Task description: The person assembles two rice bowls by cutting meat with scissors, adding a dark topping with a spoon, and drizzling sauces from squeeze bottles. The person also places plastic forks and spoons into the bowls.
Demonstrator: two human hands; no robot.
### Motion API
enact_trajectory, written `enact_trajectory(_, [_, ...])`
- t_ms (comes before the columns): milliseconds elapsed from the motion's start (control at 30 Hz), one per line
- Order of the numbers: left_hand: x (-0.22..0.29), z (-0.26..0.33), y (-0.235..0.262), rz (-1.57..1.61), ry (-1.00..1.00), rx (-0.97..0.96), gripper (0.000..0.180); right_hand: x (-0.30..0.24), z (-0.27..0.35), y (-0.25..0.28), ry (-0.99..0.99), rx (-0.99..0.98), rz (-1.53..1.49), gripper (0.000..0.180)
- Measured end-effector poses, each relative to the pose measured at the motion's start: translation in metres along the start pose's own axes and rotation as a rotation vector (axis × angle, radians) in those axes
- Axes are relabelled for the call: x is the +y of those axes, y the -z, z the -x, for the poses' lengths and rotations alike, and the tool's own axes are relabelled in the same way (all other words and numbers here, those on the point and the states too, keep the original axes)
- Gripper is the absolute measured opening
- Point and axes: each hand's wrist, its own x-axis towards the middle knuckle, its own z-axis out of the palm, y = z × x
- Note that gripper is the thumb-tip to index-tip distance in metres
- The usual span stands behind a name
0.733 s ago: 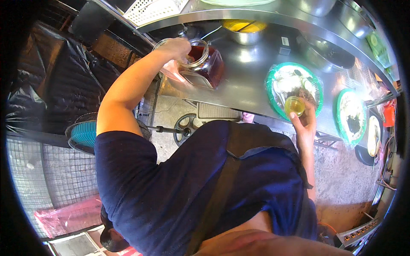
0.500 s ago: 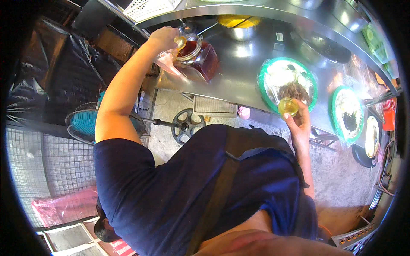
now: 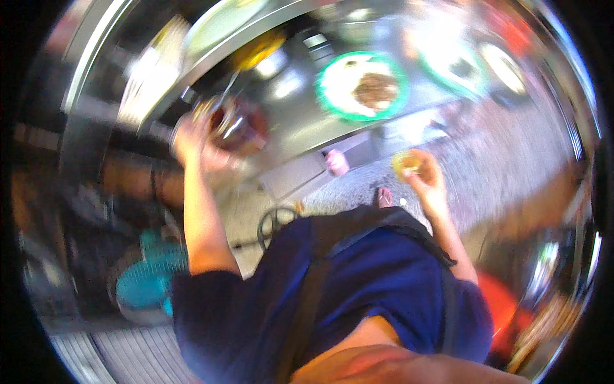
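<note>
My right hand (image 3: 427, 180) is closed round a small clear cup (image 3: 404, 165) of yellow liquid, above the floor just off the counter's front edge. At the left, my left hand (image 3: 192, 141) is beside a clear jar (image 3: 251, 131) of dark red liquid. Motion smears its fingers, and a yellowish thing shows near them at the jar's mouth. I cannot make out the grip or that thing. Between the hands, farther back, a green-rimmed plate (image 3: 327, 102) carries brown shredded food (image 3: 376, 91) and something white.
A steel counter (image 3: 300, 125) runs across, with a metal bowl (image 3: 272, 64) of yellow contents behind the jar. Another green-rimmed plate (image 3: 473, 89) stands at the right. Below are a pink object (image 3: 336, 162), a teal fan (image 3: 150, 281) and a black wheel-shaped base (image 3: 262, 230).
The whole view has turned and blurred. My right hand, with the cup, has moved from in front of the plate to over the floor. My left hand stays by the jar.
</note>
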Motion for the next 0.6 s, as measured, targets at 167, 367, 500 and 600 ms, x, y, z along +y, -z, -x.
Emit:
enact_trajectory(167, [0.011, 0.021, 0.003, -0.121, 0.040, 0.208, 0.035, 0.028, 0.062, -0.006, -0.086, 0.136, -0.162, 0.047])
enact_trajectory(367, [0.022, 0.008, -0.014, -0.727, -0.490, 0.771, 0.040, -0.010, 0.124, 0.040, 0.061, 0.434, 0.259, 0.058])
enact_trajectory(500, [0.167, 0.070, -0.023, -0.354, -0.888, 0.744, 0.038, -0.013, 0.183, 0.105, 0.122, 0.622, 0.205, 0.057])
enact_trajectory(600, [0.300, 0.158, -0.064, -0.017, -1.145, 0.593, 0.037, -0.020, 0.231, 0.160, 0.154, 0.710, 0.185, 0.057])
